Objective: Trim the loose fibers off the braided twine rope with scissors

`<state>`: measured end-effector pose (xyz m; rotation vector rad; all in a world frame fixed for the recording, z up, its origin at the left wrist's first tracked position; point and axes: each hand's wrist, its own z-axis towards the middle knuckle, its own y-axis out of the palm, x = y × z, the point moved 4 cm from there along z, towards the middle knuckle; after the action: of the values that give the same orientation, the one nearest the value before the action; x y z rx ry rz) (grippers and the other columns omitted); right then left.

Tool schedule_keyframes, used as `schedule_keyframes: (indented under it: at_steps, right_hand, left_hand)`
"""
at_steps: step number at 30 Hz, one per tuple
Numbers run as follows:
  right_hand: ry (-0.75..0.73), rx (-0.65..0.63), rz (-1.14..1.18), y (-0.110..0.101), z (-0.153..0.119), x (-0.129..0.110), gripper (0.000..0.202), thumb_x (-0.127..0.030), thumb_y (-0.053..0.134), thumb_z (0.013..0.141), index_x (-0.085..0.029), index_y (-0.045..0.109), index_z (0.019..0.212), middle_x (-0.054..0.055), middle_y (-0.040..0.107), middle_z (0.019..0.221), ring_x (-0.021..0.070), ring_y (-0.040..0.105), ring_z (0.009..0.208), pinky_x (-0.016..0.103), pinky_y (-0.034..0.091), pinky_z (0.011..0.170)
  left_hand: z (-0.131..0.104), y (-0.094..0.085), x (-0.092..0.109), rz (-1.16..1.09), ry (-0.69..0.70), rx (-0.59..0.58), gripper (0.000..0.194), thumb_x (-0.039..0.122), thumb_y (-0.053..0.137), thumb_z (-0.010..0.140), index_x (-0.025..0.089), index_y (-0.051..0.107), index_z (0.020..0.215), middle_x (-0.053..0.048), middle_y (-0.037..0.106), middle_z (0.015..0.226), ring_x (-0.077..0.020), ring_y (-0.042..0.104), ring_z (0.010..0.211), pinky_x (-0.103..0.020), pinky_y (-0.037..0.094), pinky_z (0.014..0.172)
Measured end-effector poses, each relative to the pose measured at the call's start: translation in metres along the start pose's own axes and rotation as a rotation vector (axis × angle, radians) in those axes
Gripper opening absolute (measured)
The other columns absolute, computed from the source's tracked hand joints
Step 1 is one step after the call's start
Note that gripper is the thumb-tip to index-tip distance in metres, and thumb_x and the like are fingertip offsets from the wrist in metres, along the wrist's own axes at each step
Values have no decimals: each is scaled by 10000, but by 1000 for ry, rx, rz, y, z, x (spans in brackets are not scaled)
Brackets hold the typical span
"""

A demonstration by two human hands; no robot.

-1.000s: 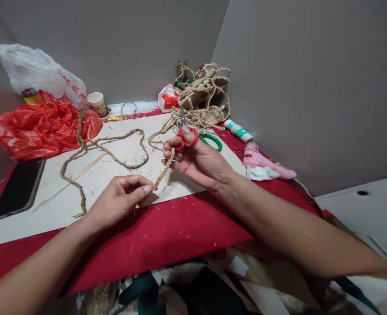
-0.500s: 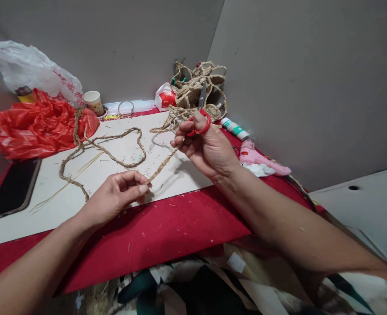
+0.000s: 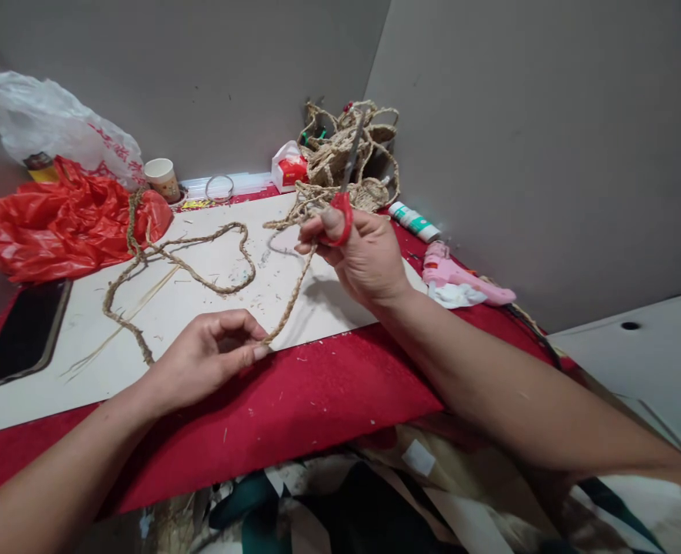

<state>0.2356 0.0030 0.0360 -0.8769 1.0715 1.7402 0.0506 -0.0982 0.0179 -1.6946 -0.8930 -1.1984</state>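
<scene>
A braided straw rope (image 3: 291,302) runs between my two hands over the front edge of a white board (image 3: 201,215). Its lower end is pinched between the thumb and fingers of my left hand (image 3: 216,355). My right hand (image 3: 368,258), higher and to the right, holds red-handled scissors (image 3: 345,211) with the blades pointing up, and its fingertips touch the rope's upper end. A darker rope (image 3: 213,286) lies in loops on the board. Behind the scissors is a heap of braided straw rope (image 3: 334,158).
On the left are a red plastic bag (image 3: 68,227), a phone (image 3: 25,332) and a paper cup (image 3: 162,178). A pink glue gun (image 3: 461,277) and a white-green roll (image 3: 414,221) lie on the right, on red cloth (image 3: 317,400).
My left hand has moved slightly down and right with the rope end. The scissors have turned in my right hand, and the rope between the hands now curves more.
</scene>
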Motion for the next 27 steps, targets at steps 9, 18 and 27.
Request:
schedule_keyframes:
  at_steps: [9, 18, 27]
  right_hand:
    - [41, 91, -56, -6, 7, 13, 402, -561, 751, 654, -166, 687, 701, 5, 683, 731, 75, 617, 613, 220, 541, 643]
    - [347, 139, -258, -10, 0, 7, 350, -507, 651, 805, -158, 655, 771, 25, 640, 612, 95, 577, 456, 203, 416, 420]
    - [732, -548, 201, 41, -74, -11, 467, -579, 578, 813, -147, 602, 635, -65, 445, 341, 54, 339, 272, 197, 323, 364]
  left_hand:
    - [1, -11, -8, -254, -140, 55, 245, 372, 742, 736, 188, 665, 879, 52, 507, 547, -28, 410, 422, -129, 251, 396]
    - [9, -26, -13, -474, -56, 318, 220, 209, 827, 618, 179, 734, 815, 15, 655, 670, -59, 580, 485, -145, 451, 472]
    - [8, -31, -9, -605, -5, 423, 197, 162, 830, 587, 147, 720, 750, 26, 624, 596, -52, 541, 493, -156, 477, 500]
